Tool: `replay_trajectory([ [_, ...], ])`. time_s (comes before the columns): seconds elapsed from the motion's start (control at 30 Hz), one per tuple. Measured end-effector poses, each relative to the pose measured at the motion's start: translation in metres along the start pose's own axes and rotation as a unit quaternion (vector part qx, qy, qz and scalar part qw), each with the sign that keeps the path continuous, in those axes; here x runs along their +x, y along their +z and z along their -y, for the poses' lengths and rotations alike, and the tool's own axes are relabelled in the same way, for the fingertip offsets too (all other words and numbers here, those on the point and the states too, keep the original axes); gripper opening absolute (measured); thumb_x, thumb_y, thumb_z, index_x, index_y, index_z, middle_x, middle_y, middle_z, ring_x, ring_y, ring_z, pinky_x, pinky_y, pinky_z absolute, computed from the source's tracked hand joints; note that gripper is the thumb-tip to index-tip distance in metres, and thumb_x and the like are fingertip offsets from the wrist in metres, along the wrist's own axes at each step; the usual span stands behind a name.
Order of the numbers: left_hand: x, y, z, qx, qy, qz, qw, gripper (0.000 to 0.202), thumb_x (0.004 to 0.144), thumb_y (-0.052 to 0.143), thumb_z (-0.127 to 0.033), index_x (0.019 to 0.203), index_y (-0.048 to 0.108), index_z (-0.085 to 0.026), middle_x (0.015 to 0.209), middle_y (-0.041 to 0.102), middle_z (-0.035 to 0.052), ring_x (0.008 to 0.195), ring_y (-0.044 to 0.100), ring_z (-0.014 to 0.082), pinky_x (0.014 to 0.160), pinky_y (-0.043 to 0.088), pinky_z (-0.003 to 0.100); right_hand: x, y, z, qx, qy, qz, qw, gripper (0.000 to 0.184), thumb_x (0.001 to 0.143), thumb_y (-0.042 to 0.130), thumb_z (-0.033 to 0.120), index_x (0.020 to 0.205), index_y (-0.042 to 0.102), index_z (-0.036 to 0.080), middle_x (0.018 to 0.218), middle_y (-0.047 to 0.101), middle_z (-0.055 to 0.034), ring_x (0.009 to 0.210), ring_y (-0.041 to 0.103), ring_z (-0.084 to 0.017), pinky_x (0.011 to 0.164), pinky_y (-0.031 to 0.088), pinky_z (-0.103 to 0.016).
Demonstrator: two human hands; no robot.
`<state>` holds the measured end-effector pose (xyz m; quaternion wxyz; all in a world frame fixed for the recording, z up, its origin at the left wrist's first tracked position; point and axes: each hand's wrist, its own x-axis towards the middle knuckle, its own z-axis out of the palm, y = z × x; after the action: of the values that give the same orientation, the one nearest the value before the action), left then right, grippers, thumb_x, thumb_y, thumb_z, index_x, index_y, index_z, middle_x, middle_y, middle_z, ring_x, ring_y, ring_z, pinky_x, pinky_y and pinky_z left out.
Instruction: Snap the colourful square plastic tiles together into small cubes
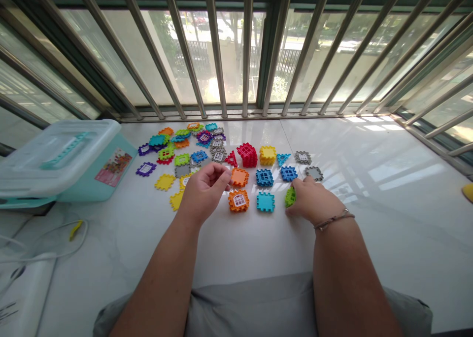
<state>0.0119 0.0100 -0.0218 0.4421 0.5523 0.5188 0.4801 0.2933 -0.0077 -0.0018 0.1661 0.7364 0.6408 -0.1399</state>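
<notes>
Backlit by window (234, 56) ahead | glare on white surface (380, 162) | edges stretched

Lime green is shown by the interlocking tile (290, 197) right of centre. At mid-frame, the upper square tile (240, 177) is coloured plain orange; on the lower window tile (238, 200), also orange, a white arched panel is printed. Red is shown by the tile stack (247, 155) above. At left, the storage box (83, 189) is tinted pale teal, its label (113, 169) pinkish.
</notes>
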Motion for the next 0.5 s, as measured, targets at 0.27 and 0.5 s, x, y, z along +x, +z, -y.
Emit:
replay_trajectory([
  [0.27, -0.0001, 0.0001, -0.0005, 0.01, -0.002, 0.002, 1.0, 0.031, 0.095, 0.08, -0.051, 0.092, 0.074, -0.021, 0.079, 0.077, 0.003, 0.07, 0.072, 0.0179, 0.071, 0.061, 0.03, 0.0045, 0.0009, 0.0009, -0.007, -0.016, 0.027, 0.999, 0.054, 0.085, 0.085, 0.031, 0.132, 0.067, 0.012, 0.131, 0.072, -0.0233, 0.111, 0.078, -0.035, 0.082, 0.054, -0.037],
  [0.5, -0.0003, 0.0006, -0.0008, -0.009, -0.007, 0.008, 1.0, 0.03, 0.094, 0.081, -0.05, 0.093, 0.075, -0.021, 0.08, 0.077, 0.003, 0.071, 0.072, 0.0172, 0.072, 0.061, 0.03, 0.0019, -0.0023, 0.0016, -0.012, -0.04, 0.004, 0.999, 0.043, 0.085, 0.086, 0.033, 0.121, 0.073, 0.013, 0.123, 0.076, -0.0209, 0.11, 0.077, -0.035, 0.08, 0.051, -0.037],
])
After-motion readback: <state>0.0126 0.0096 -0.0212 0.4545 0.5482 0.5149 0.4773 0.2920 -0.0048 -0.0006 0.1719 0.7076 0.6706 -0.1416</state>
